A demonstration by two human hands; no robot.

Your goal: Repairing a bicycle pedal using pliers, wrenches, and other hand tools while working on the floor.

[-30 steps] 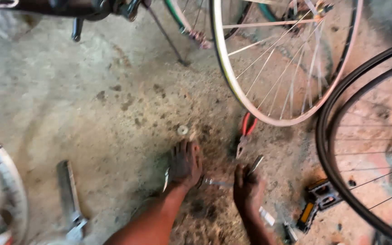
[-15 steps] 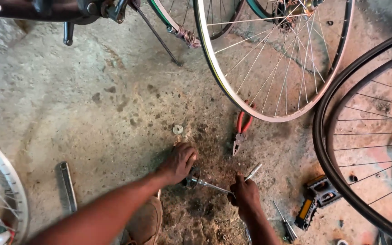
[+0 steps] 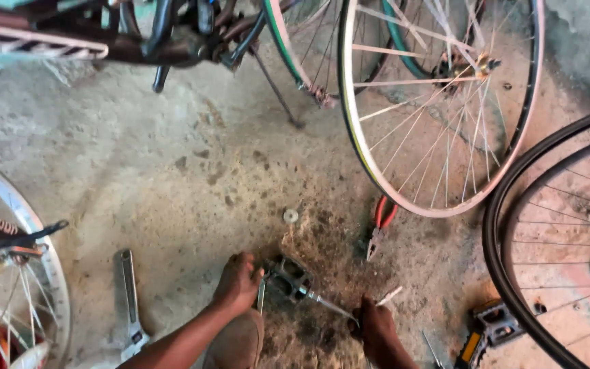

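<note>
left hand [image 3: 239,283] fingers wrapped on bicycle pedal [image 3: 288,277] | right hand [image 3: 377,328] fingers gripping its axle [image 3: 329,305] | risk: greasy axle slips, pedal rolls toward pliers [image 3: 380,225] beyond right fingers

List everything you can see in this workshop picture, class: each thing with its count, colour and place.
Pedal: one, dark metal, on the floor under the left hand.
Axle rod: one, silver, running from the pedal to the right hand.
Pliers: one, red handles, beside the bare rim.
Bare rim: one, silver, top centre.
Tyred wheel: one, black, right edge.
Spanner: one, grey, lower left.
Washer: one, pale, floor centre.
Second pedal: one, black with an orange reflector, lower right.
Left hand: on the pedal.
Right hand: on the rod's end.
</note>
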